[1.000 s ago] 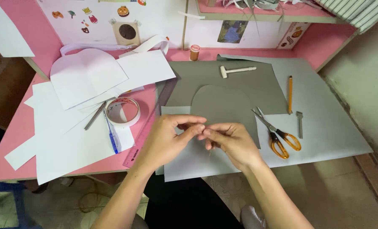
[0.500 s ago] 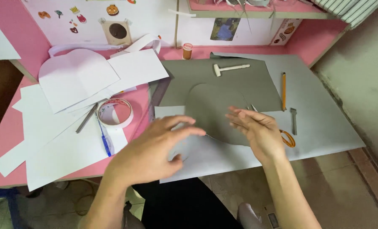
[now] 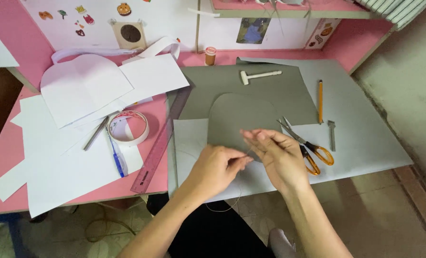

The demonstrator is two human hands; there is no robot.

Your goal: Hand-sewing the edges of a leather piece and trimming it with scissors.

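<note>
- Nearest the camera: a thin pale thread (image 3: 225,206) hanging in a loop below the table edge, running up to both hands.
- Left hand (image 3: 217,167) pinched shut on the thread, thumb and forefinger pressed together at about the point where the two hands meet.
- Right hand (image 3: 280,155) just beside it, fingertips (image 3: 251,135) drawn together over the thread end; too fine to tell whether a needle sits there.
- Judged best handled by keeping the short stretch between the pinches taut, holding close to the end so it stays stiff, and letting the slack loop hang free instead of snagging on the table edge.
- Under the hands: a grey rounded piece (image 3: 241,117) lying on a larger grey sheet (image 3: 270,91), over a pale mat (image 3: 365,138).
- Just right of the right hand: orange-handled scissors (image 3: 308,148), blades pointing away; worth keeping the thread off them.
- To the left: a roll of tape (image 3: 128,127), a blue pen (image 3: 117,160), a ruler (image 3: 158,148), white paper sheets (image 3: 84,86).
- Farther back: a pencil (image 3: 320,100), a small white hammer (image 3: 258,75), a small orange-capped bottle (image 3: 210,55) by the wall.
</note>
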